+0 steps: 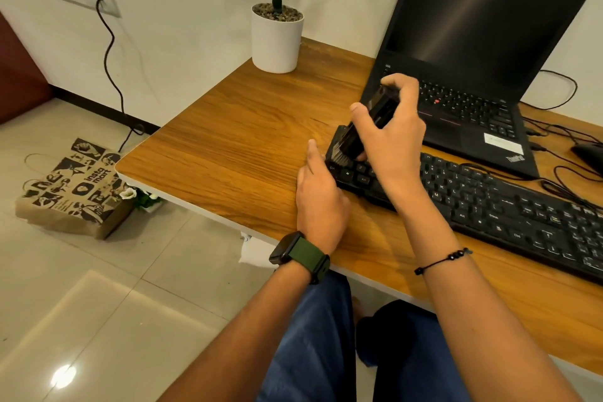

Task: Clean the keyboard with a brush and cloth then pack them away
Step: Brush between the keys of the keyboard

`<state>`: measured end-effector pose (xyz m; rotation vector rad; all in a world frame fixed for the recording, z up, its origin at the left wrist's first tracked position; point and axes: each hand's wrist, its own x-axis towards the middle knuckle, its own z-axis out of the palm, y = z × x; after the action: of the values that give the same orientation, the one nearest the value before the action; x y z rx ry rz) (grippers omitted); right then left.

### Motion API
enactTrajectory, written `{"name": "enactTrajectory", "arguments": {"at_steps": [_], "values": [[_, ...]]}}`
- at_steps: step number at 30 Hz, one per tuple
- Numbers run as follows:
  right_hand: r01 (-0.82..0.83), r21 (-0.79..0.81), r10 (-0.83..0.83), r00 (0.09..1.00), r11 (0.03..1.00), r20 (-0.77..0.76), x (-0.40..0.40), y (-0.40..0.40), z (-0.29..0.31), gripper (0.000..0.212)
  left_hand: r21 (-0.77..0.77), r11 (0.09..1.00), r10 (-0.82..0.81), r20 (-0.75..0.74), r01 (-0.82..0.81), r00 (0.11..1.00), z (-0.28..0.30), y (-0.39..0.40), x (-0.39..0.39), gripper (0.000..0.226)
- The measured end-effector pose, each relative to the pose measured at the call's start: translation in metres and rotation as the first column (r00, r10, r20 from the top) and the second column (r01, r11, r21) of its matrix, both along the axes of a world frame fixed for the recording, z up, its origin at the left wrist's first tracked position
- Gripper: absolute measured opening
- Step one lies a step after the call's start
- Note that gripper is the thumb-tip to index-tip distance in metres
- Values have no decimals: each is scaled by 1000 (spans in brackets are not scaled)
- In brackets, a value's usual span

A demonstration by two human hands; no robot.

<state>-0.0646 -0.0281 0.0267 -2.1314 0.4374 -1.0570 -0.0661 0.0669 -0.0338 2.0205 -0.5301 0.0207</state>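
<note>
At a wooden desk (235, 127) set against a pale wall, we see an open black laptop (483, 42) with a dark screen, and in front of it the black keyboard (509, 209) lying flat and slightly askew near the desk's front edge. Our left hand (321, 202) rests at the keyboard's left end, fingers fairly straight, steadying it rather than gripping. Our right hand (391, 140) is curled around the black brush (362, 127), thumb on one side of the handle and fingers on the other, bristles down on the leftmost keys. We judge the brush light and rigid in the handle, soft at the bristles, best held mid-handle; the keyboard looks stiff and light enough to slide. No cloth is visible.
</note>
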Motion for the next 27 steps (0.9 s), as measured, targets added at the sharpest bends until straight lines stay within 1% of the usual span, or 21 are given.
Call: {"name": "enactTrajectory", "arguments": {"at_steps": [3,7,10,13,18,22,24,27], "values": [[-1,-4,1,1000,1000,-4,1,-5,-1,44,12,1000,-2,-9,2,1000,1,0,0,78],[-80,-88,75,996,993,-55,-2,5,-8,46,-1,1000,-17,-27,17,999,1,0,1,79],[-129,-88,121,989,988,-85,-5,12,-12,46,-14,1000,-10,-47,9,999,2,0,0,78],[-182,-105,166,975,978,-147,-8,9,-7,44,-16,1000,-5,-45,4,999,2,-1,1,79],[-172,-179,136,971,969,-198,-19,-8,-1,43,-14,1000,-4,-52,4,999,3,-1,0,79],[-167,-252,120,974,953,-194,-24,-11,0,42,-2,1000,-13,-53,13,999,2,-1,0,79],[-141,-221,112,984,965,-139,-22,-13,2,42,0,1000,-10,-53,10,999,2,-2,0,79],[-58,-193,45,997,979,-69,-19,-19,6,43,20,1000,-4,-32,5,999,2,-2,-1,79]]}}
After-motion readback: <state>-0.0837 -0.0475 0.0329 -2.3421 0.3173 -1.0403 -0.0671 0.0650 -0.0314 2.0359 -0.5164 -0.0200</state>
